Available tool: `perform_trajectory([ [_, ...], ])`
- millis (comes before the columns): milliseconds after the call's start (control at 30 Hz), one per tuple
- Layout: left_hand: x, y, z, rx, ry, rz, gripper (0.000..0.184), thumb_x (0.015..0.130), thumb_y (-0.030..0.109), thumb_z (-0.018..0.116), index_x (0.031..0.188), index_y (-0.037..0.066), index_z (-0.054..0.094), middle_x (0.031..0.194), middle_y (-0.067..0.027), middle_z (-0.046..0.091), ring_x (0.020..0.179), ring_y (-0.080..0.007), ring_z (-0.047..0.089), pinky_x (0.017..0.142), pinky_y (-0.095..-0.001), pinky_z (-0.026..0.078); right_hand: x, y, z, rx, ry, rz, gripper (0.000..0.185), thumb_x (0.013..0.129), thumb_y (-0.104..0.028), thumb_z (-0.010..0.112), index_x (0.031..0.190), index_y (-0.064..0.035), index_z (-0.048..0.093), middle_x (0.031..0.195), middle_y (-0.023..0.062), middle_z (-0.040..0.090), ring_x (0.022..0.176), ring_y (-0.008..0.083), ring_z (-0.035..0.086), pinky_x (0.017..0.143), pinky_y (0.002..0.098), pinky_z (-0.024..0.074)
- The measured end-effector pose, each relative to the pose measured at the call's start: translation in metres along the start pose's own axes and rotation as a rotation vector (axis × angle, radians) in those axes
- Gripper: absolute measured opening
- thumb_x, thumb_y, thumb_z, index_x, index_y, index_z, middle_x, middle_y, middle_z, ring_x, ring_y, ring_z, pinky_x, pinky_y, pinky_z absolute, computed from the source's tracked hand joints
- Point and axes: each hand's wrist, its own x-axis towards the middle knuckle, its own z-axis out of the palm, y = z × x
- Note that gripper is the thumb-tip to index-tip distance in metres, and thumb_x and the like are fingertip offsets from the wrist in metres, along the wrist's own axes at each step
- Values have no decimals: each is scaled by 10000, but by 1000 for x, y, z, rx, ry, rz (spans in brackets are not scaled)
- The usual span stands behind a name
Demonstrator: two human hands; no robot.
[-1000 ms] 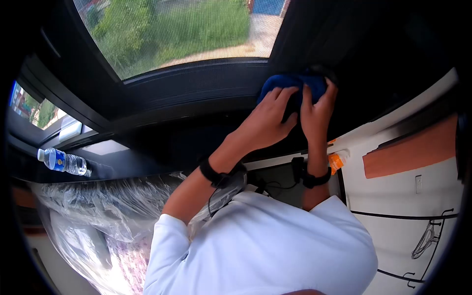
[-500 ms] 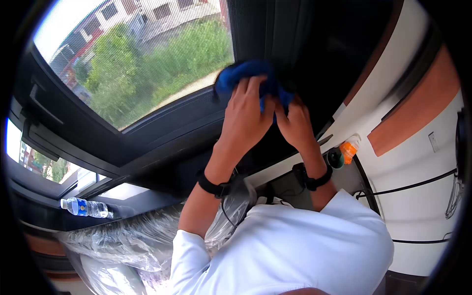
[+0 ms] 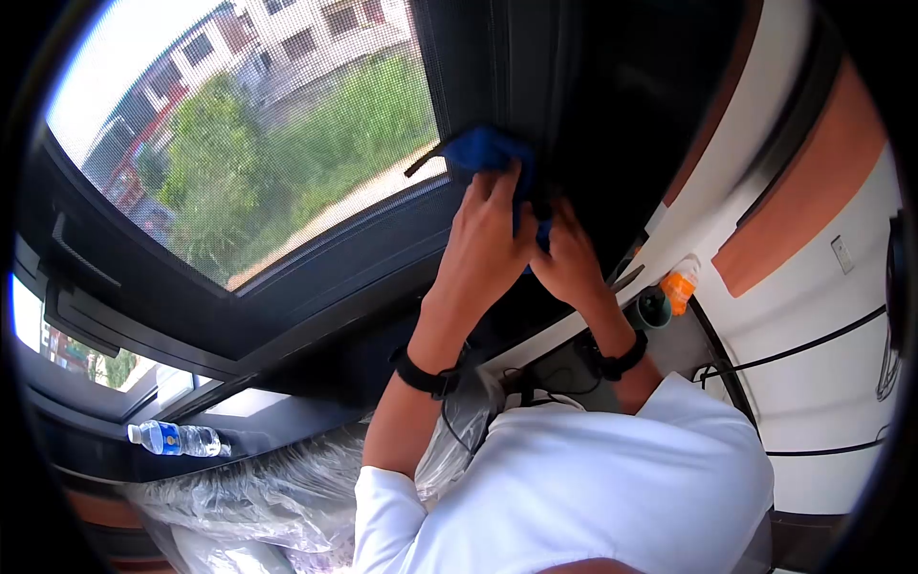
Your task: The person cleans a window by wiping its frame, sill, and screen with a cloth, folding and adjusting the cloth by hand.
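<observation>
A bunched blue cloth (image 3: pixel 478 150) lies against the black window frame (image 3: pixel 354 230), near the lower right corner of the screened pane. My left hand (image 3: pixel 486 234) is closed over the cloth, its fingers pressing it to the frame. Just to the right, my right hand (image 3: pixel 570 256) has its fingers curled at the cloth's lower end, close to the left thumb; its fingertips are partly lost in the dark. A thin dark strip sticks out from the cloth's left side over the screen. Both wrists wear black bands.
On the dark sill at left lies a clear water bottle (image 3: pixel 180 439) with a blue label. Clear plastic sheeting (image 3: pixel 277 507) covers something below it. At right are a dark green cup (image 3: pixel 652 308), an orange-and-clear package (image 3: pixel 680 287) and black cables (image 3: pixel 813 340) along the white wall.
The cloth has bunched up more narrowly under my hands, and a dark strip now shows at its left. Both hands sit slightly lower in view. The view has shifted a little.
</observation>
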Motion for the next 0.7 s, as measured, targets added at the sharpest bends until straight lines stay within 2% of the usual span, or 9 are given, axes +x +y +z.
perform_trajectory([
  [200, -11, -34, 3, 1, -254, -162, 397, 860, 113, 619, 1201, -81, 559, 1067, -282, 625, 1044, -458, 583, 887, -452, 486, -19, 28, 17, -44, -197, 11, 628, 824, -281, 685, 1294, 55, 440, 1277, 323, 507, 1042, 473, 585, 872, 484, 508],
  [233, -14, -40, 5, 6, -190, -90, 397, 863, 118, 616, 1203, -79, 562, 1070, -279, 625, 1023, -458, 590, 882, -455, 485, -12, 4, 5, 0, -295, 223, 717, 829, -313, 694, 1353, 58, 375, 1237, 328, 531, 1081, 475, 567, 917, 479, 487],
  [267, -15, -45, 9, 12, -124, -24, 397, 866, 124, 614, 1204, -77, 565, 1072, -277, 624, 1002, -459, 597, 878, -459, 484, -19, 14, 13, 73, -249, 171, 795, 845, -355, 691, 1420, 41, 312, 1340, 327, 460, 1216, 477, 488, 1019, 456, 415],
  [300, -10, -36, 7, -78, -166, -142, 439, 855, 108, 613, 1247, -73, 538, 1168, -276, 582, 1031, -447, 586, 922, -448, 468, -16, 7, 12, 166, -223, 110, 809, 846, -301, 705, 1435, 48, 274, 1405, 323, 391, 1275, 477, 433, 1055, 455, 377],
  [400, 21, 3, -9, -69, -63, -84, 511, 843, 91, 610, 1310, -71, 483, 1309, -277, 483, 1138, -428, 537, 992, -413, 437, -8, -3, 3, 156, -95, -41, 795, 844, -312, 720, 1415, 54, 305, 1430, 313, 349, 1300, 472, 398, 1051, 467, 380],
  [467, 39, 25, -13, -126, -71, -113, 570, 831, 66, 600, 1361, -61, 431, 1421, -263, 373, 1302, -400, 409, 1080, -419, 368, 2, -3, -3, 88, -92, -138, 771, 833, -264, 739, 1403, 65, 338, 1465, 311, 305, 1301, 489, 383, 1048, 482, 375],
  [533, 46, 31, -10, 248, 187, 195, 594, 827, 82, 568, 1379, -59, 400, 1478, -231, 318, 1397, -377, 287, 1126, -451, 306, 9, -7, 2, 175, -51, -186, 730, 820, -214, 746, 1392, 55, 380, 1465, 308, 315, 1290, 489, 395, 1044, 489, 376],
  [567, 48, 29, -4, 309, 150, 168, 641, 832, 115, 564, 1418, -54, 367, 1527, -203, 271, 1457, -339, 191, 1169, -456, 225, 9, -7, 2, 172, -53, -191, 730, 820, -214, 746, 1392, 55, 380, 1465, 308, 315, 1290, 489, 395, 1044, 489, 376],
  [700, 27, 6, 29, 670, 47, 123, 701, 871, 255, 577, 1456, -44, 333, 1554, -217, 229, 1483, -345, 128, 1191, -452, 146, -10, -6, 1, 140, -423, -40, 596, 862, -186, 685, 1357, 41, 441, 1426, 315, 376, 1276, 463, 422, 1038, 476, 383],
])
